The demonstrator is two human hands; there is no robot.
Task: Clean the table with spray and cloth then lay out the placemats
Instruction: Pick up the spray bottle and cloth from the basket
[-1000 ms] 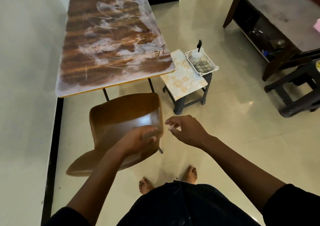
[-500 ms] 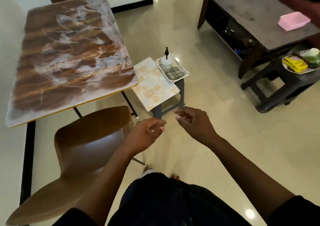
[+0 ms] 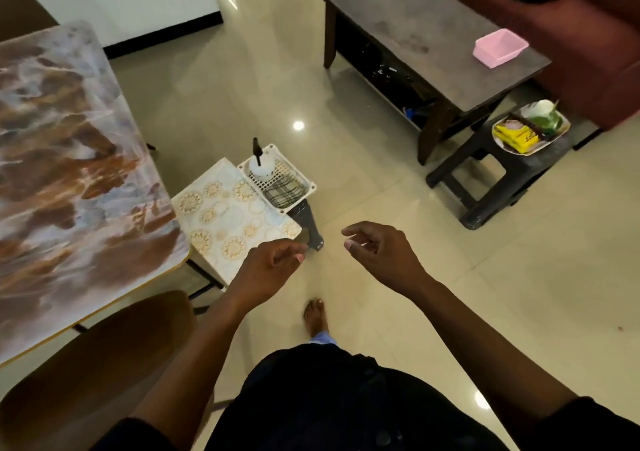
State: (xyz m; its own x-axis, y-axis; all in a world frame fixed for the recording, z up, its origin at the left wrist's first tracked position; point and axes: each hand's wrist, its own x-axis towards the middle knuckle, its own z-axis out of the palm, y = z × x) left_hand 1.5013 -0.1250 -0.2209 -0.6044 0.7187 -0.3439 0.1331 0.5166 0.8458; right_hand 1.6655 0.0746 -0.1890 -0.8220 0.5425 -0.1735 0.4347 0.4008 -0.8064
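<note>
Left hand [image 3: 268,270] and right hand [image 3: 379,251], both empty with fingers loosely curled, held over the floor just near of a stool [image 3: 308,224]. On the stool: placemats [image 3: 228,218], and to their right a white basket [image 3: 310,187] holding a spray bottle [image 3: 260,165] and a checked cloth [image 3: 282,191]. The smeared table [image 3: 69,173] stands left, a brown chair [image 3: 90,364] at its near edge.
</note>
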